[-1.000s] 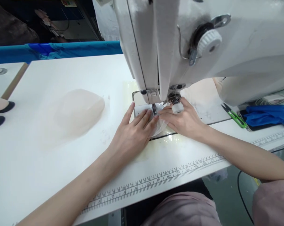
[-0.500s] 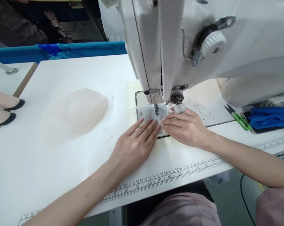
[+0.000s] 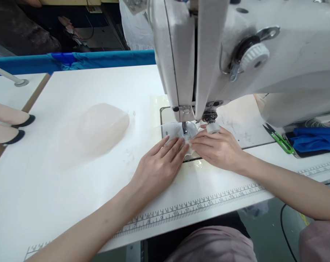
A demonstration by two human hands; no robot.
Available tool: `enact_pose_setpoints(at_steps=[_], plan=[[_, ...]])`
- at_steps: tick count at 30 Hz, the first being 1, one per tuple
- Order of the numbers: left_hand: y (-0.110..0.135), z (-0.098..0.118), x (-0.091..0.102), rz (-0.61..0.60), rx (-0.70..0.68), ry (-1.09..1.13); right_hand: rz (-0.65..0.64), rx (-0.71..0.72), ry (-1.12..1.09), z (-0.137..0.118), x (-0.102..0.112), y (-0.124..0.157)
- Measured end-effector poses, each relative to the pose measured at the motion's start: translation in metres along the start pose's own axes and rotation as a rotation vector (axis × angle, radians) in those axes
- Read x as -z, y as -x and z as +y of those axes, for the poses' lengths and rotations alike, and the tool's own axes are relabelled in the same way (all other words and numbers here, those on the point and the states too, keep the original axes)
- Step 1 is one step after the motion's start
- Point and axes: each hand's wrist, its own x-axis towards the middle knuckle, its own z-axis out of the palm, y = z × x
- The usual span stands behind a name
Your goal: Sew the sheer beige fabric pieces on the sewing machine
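A thin, see-through white fabric (image 3: 171,128) lies under the presser foot (image 3: 184,127) of a white sewing machine (image 3: 178,62). My left hand (image 3: 163,160) rests flat on it just in front of the foot, fingers stretched out. To the right of the foot, my right hand (image 3: 218,148) has its fingers bent and pressed together at the fabric's edge, close to the left fingertips. Its thumb is mostly hidden behind the machine's small white knob (image 3: 212,127). Part of the metal needle plate (image 3: 166,114) shows around the fabric.
A sheer beige piece (image 3: 105,127) lies on the white table (image 3: 99,203) at left. Two pale rods with black ends (image 3: 17,136) jut in beside it. Green thread snips (image 3: 281,141) and blue cloth (image 3: 315,139) sit at right. A printed ruler (image 3: 178,213) follows the front edge.
The whole view has shifted slightly, so the machine and table appear a little farther right. Both hands keep nearly the same place at the presser foot.
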Motion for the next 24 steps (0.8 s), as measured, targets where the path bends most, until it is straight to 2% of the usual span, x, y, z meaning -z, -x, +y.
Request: enact_pose_setpoints(at_steps=[12,18,24], plan=[[-0.007,-0.011,-0.010,0.026,0.056,0.011,0.011,-0.026,0.091,0.009,-0.008,-0.004],[-0.003,-0.010,-0.006,0.025,0.050,0.055,-0.058,-0.030,0.063,0.003,-0.004,0.000],[-0.004,-0.010,-0.005,0.026,0.030,0.012,-0.068,-0.029,0.093,0.002,-0.004,0.003]])
